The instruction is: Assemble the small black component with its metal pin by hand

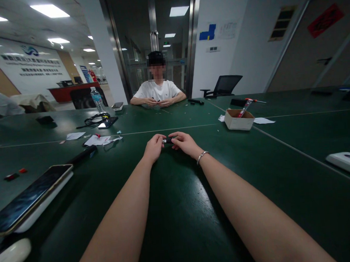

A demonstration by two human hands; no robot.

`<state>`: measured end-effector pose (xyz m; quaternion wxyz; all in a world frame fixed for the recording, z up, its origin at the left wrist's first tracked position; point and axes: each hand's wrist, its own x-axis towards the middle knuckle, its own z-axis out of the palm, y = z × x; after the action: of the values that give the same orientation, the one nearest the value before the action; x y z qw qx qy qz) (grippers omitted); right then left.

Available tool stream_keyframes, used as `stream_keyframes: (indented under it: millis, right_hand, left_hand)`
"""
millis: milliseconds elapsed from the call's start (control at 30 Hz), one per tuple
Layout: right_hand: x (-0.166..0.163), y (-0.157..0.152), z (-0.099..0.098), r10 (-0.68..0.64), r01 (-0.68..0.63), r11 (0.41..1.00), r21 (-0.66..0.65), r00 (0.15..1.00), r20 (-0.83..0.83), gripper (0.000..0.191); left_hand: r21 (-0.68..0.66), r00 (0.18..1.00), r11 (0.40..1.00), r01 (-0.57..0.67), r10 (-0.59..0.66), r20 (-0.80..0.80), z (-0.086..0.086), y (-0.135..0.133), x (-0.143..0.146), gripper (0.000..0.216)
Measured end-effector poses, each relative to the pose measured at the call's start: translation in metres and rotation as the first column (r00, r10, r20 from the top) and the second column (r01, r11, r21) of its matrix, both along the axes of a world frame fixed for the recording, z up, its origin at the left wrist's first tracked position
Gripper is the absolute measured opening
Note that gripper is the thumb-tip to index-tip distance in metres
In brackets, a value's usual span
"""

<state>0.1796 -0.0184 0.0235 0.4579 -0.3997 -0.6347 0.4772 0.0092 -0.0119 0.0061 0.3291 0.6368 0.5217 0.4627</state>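
Note:
Both my arms stretch out over a dark green table (180, 210). My left hand (154, 147) and my right hand (185, 143) meet at the middle, fingers curled in a pinch. Between them they hold a small black object with a silvery end (167, 140); what it is I cannot make out. A bracelet (202, 156) sits on my right wrist.
A phone on a white pad (26, 199) lies at near left, a white device (349, 163) at right. A cardboard box (239, 119) with a red-handled tool stands right of centre. Papers, a black stick (82, 154), cables and a water bottle (96, 99) lie at left. A person in a white shirt (158, 93) sits opposite.

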Motion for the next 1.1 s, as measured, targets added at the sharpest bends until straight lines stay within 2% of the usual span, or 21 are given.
stream_keyframes:
  millis: [100,233,333,567,700,833,1100]
  right_hand:
    - [-0.0006,0.0006,-0.0006,-0.012,0.012,1.0,-0.006,1.0,-0.002,0.019]
    - [-0.0014,-0.0001,0.0003,-0.022,0.022,1.0,-0.017,1.0,0.006,0.019]
    - [-0.0012,0.0,0.0002,-0.016,0.016,1.0,-0.019,1.0,0.005,0.019]
    - [0.0004,0.0037,-0.0035,-0.009,0.008,1.0,-0.02,1.0,-0.016,0.016]
    - [0.0005,0.0048,-0.0049,-0.005,0.005,1.0,-0.013,1.0,-0.015,0.016]
    - [0.0005,0.0047,-0.0048,-0.002,0.002,1.0,-0.01,1.0,-0.016,0.016]
    - [-0.001,0.002,-0.0014,-0.021,0.02,1.0,-0.024,1.0,-0.012,0.014]
  left_hand:
    - [0.0,1.0,1.0,-0.024,0.024,0.013,0.001,-0.0003,0.0007,0.026]
    - [-0.011,1.0,1.0,0.023,-0.023,0.013,-0.0004,0.0014,0.0009,0.03]
    - [0.01,1.0,1.0,0.011,-0.012,0.013,-0.0016,0.0031,0.0005,0.026]
    - [-0.035,0.995,0.999,0.037,-0.034,0.092,0.0027,0.0003,0.0027,0.029]
    - [-0.016,0.997,1.0,0.024,-0.022,0.074,0.0017,0.001,0.0029,0.024]
    - [-0.041,0.997,0.999,0.024,-0.021,0.079,0.0011,0.0014,0.0023,0.026]
    - [0.006,1.0,1.0,0.016,-0.016,0.013,-0.001,0.0035,0.0,0.028]
